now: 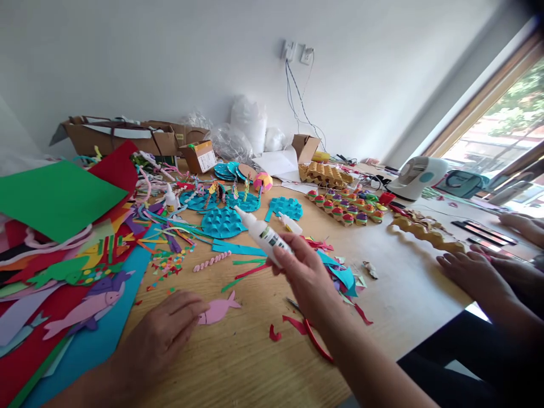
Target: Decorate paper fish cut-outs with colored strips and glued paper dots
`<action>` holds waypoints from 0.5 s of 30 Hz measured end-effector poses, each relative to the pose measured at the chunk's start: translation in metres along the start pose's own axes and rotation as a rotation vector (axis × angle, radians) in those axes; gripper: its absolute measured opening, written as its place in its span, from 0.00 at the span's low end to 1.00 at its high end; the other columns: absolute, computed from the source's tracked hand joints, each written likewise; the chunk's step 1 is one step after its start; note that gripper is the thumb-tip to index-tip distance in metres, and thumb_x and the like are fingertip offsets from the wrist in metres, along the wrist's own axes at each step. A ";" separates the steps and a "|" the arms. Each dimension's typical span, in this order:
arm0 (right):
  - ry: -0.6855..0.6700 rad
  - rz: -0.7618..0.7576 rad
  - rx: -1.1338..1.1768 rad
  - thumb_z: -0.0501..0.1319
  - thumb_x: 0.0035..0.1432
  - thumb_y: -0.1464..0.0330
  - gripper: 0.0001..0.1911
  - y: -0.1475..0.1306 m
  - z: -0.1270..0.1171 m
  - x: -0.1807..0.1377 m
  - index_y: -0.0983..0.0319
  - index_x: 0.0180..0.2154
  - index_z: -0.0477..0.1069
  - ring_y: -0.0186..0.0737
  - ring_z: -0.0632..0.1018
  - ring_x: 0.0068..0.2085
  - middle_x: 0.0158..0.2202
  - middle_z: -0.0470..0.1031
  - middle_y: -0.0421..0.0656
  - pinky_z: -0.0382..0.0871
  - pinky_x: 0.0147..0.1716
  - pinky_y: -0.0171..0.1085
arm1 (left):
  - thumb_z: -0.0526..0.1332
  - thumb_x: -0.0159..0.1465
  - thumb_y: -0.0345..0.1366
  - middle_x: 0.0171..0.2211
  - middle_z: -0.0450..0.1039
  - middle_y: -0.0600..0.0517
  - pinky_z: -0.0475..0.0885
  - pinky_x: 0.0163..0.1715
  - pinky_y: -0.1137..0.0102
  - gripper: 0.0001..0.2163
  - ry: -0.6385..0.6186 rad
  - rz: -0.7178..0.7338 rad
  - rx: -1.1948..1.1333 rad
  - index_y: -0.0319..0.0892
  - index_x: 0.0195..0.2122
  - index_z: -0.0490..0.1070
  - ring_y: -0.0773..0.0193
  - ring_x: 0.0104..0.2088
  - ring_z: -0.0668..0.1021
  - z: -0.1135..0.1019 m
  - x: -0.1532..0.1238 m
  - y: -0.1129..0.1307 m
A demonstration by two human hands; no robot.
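Note:
My right hand (306,277) is closed around a white glue bottle (264,235), holding it tilted with its nozzle pointing up and to the left above the wooden table (255,351). My left hand (164,331) rests on the table with its fingertips pressing on a pink paper fish (220,309). Small red paper scraps (275,333) lie just right of the fish. Red-handled scissors (312,340) lie under my right wrist.
Coloured foam sheets and cut-outs (63,255) pile at the left. Teal egg-carton pieces (223,222), painted carton cups (344,207), a second glue bottle (291,224), cardboard boxes (127,136) and a small fan (419,177) stand further back. Another person's hands (476,275) rest at the right.

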State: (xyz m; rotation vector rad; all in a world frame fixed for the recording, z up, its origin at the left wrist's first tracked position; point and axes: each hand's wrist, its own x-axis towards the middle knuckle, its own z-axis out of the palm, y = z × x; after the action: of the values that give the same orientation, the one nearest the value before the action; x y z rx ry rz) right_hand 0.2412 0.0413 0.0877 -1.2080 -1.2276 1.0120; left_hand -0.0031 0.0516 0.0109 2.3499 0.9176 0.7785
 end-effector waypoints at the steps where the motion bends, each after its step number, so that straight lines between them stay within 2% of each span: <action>1: -0.034 0.020 0.113 0.59 0.51 0.61 0.14 0.003 0.009 -0.012 0.60 0.39 0.66 0.32 0.69 0.27 0.27 0.69 0.39 0.62 0.26 0.31 | 0.53 0.60 0.35 0.40 0.72 0.51 0.70 0.40 0.70 0.12 0.011 -0.097 -0.111 0.49 0.44 0.68 0.60 0.40 0.74 -0.002 0.001 0.003; 4: -0.139 0.109 0.307 0.61 0.50 0.62 0.14 0.016 0.036 -0.042 0.61 0.38 0.66 0.32 0.68 0.28 0.30 0.69 0.40 0.62 0.27 0.31 | 0.56 0.58 0.44 0.37 0.72 0.51 0.72 0.33 0.69 0.18 0.045 -0.377 -0.508 0.49 0.49 0.64 0.61 0.34 0.75 -0.005 0.004 0.017; 6: -0.189 0.150 0.368 0.63 0.48 0.62 0.15 0.025 0.051 -0.057 0.61 0.37 0.65 0.32 0.68 0.29 0.30 0.68 0.39 0.62 0.27 0.30 | 0.59 0.54 0.48 0.35 0.72 0.52 0.73 0.31 0.69 0.21 0.083 -0.468 -0.702 0.49 0.48 0.66 0.61 0.31 0.74 -0.003 0.004 0.027; 9: -0.198 0.133 0.330 0.63 0.47 0.61 0.16 0.036 0.064 -0.068 0.60 0.38 0.65 0.32 0.66 0.29 0.29 0.65 0.38 0.61 0.27 0.31 | 0.64 0.48 0.48 0.33 0.72 0.53 0.72 0.31 0.69 0.19 0.141 -0.576 -0.920 0.49 0.42 0.71 0.63 0.30 0.72 -0.001 -0.001 0.039; 12: -0.176 0.067 0.265 0.62 0.49 0.60 0.15 0.039 0.067 -0.072 0.60 0.38 0.65 0.33 0.66 0.30 0.30 0.65 0.39 0.61 0.27 0.31 | 0.65 0.50 0.42 0.35 0.72 0.54 0.72 0.35 0.70 0.14 0.157 -0.679 -1.146 0.50 0.39 0.72 0.62 0.35 0.73 -0.002 -0.004 0.050; 15: -0.124 -0.150 0.156 0.63 0.48 0.62 0.20 0.038 0.067 -0.076 0.57 0.43 0.63 0.36 0.68 0.35 0.35 0.65 0.41 0.64 0.32 0.34 | 0.64 0.53 0.39 0.36 0.72 0.53 0.70 0.40 0.69 0.10 0.153 -0.718 -1.333 0.47 0.37 0.73 0.61 0.39 0.73 -0.007 -0.002 0.063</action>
State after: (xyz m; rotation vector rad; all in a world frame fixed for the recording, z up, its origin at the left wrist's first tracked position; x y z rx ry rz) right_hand 0.1690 -0.0215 0.0375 -0.9305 -1.2895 1.0624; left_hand 0.0187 0.0110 0.0542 0.7492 0.8004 0.8447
